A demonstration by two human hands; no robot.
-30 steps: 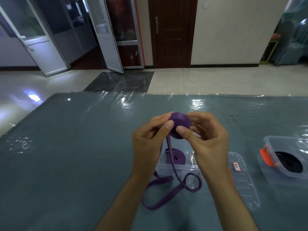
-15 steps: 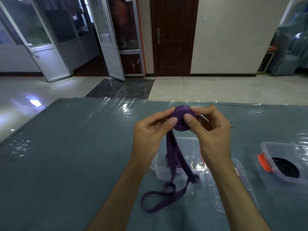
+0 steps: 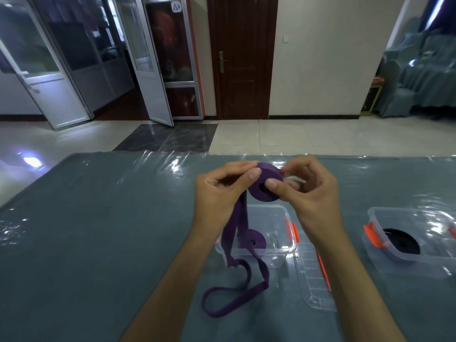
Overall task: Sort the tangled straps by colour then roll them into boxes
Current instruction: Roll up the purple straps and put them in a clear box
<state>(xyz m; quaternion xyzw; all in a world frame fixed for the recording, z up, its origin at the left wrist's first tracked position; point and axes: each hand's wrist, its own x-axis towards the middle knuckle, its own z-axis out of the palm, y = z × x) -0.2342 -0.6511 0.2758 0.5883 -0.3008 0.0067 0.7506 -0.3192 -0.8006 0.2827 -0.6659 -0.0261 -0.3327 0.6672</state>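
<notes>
Both hands hold a purple strap roll (image 3: 265,191) above the table. My left hand (image 3: 222,191) pinches the roll's left side with thumb and fingers. My right hand (image 3: 311,191) grips its right side, thumb on the face near the hole. The strap's loose tail (image 3: 237,287) hangs down from the roll and loops on the table in front of a clear box (image 3: 281,218). A second rolled purple strap (image 3: 255,239) lies inside that box.
The clear box's lid (image 3: 313,285) lies flat to its right. Another clear box with orange clips (image 3: 375,218) at the right holds a black strap roll (image 3: 402,243). The grey table (image 3: 98,230) is covered in clear plastic film.
The roll has grown and the loose tail on the table has shortened and shifted as both hands wind it. The view has tilted upward a little.
</notes>
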